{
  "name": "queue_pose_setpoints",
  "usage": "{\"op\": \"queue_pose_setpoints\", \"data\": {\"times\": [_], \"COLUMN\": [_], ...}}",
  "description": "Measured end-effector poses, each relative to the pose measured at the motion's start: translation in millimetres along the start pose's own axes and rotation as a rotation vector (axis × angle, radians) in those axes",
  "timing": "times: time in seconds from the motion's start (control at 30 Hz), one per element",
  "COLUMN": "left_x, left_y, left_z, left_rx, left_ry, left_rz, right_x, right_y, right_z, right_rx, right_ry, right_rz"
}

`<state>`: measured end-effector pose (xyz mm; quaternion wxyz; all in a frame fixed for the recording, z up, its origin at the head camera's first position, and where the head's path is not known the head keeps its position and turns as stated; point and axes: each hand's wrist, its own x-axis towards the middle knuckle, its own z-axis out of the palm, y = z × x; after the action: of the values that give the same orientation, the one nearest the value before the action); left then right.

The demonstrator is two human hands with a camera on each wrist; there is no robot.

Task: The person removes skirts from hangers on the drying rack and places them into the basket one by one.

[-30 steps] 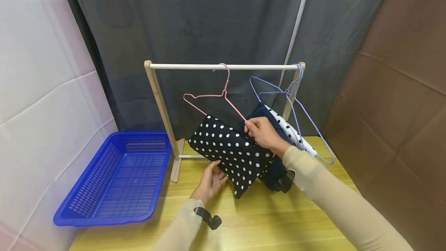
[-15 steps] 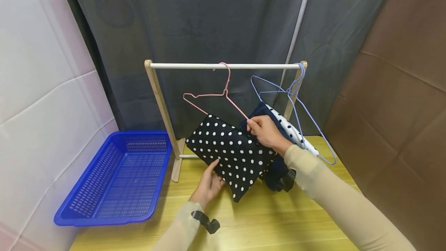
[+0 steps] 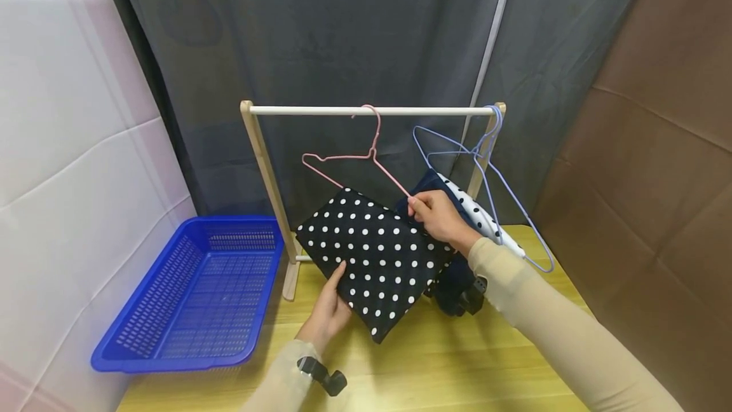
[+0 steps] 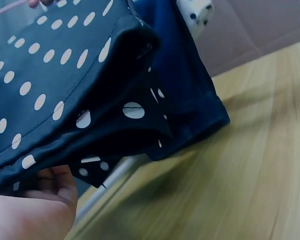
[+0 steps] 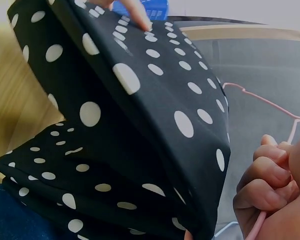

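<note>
A black garment with white polka dots (image 3: 372,253) hangs folded over the lower part of a pink hanger (image 3: 334,157), which is hooked on the rack's white rail. My right hand (image 3: 437,213) grips the hanger's sloping right arm; in the right wrist view its curled fingers (image 5: 262,182) wrap the pink wire. At the garment's lower left edge my left hand (image 3: 328,310) holds the cloth, thumb on the front and the other fingers behind. Under the fabric, the left wrist view shows those fingers (image 4: 55,182) only partly. Loose hem folds hang open there.
Blue hangers (image 3: 486,164) hang at the rack's right end, with dark navy cloth (image 3: 426,186) and white dotted cloth (image 3: 474,212). A blue plastic basket (image 3: 171,361) stands left of the wooden rack (image 3: 260,164) on the wooden table (image 3: 434,361).
My left hand has moved left and slightly down, drawing the polka-dot garment's lower part wider and flatter. My right hand stays on the hanger's arm, shifted slightly right.
</note>
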<state>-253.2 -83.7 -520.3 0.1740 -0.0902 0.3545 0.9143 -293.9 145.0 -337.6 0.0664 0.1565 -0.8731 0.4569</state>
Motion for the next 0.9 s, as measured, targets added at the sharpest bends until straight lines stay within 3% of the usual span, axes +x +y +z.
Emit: {"op": "queue_pose_setpoints", "data": {"times": [0.23, 0.47, 0.77, 0.9], "left_x": [-17.7, -32.8, -50.8, -60.0], "left_y": [13.4, 24.8, 41.2, 49.0], "left_z": [5.5, 17.1, 31.3, 35.0], "left_rx": [0.001, 0.017, 0.138, 0.266], "left_ry": [-0.083, -0.091, -0.060, -0.030], "left_rz": [0.031, 0.039, 0.122, 0.137], "right_x": [1.4, 0.8, 0.4, 1.0], "right_y": [-0.1, 0.4, -0.4, -1.2], "right_z": [-2.0, -2.6, -4.0, -4.4], "right_rx": [0.001, -0.003, -0.040, -0.053], "right_ry": [0.001, -0.010, -0.014, -0.016], "right_rz": [0.013, 0.022, 0.009, -0.009]}}
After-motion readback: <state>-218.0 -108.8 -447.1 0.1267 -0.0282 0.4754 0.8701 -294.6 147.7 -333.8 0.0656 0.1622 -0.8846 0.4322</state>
